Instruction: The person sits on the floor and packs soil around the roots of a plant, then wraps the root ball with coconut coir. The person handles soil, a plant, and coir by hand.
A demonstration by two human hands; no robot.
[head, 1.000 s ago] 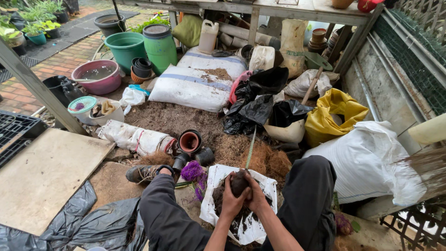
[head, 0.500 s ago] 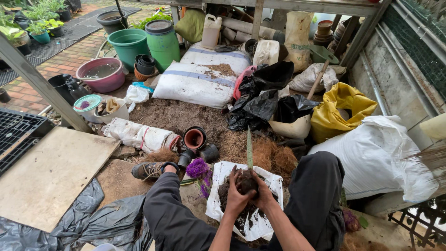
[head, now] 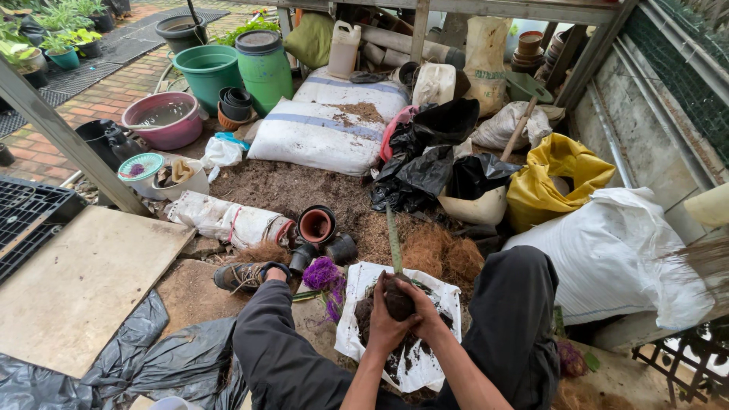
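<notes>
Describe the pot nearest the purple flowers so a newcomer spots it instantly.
Start at the big white soil sack and come down across the dirt towards the purple flowers. Just above them lies a terracotta-coloured pot on its side, mouth facing the camera; its neighbours are smaller and black.

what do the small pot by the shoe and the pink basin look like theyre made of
Small pot: likely thin plastic, dark outside with a smooth terracotta-coloured inside and an even moulded rim. Pink basin: probably glossy plastic, judging by its uniform colour and rolled rim, though glazed ware can't be ruled out.

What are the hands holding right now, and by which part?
Both hands, left and right, cup a plant's root ball; its green leaf sticks up.
</notes>
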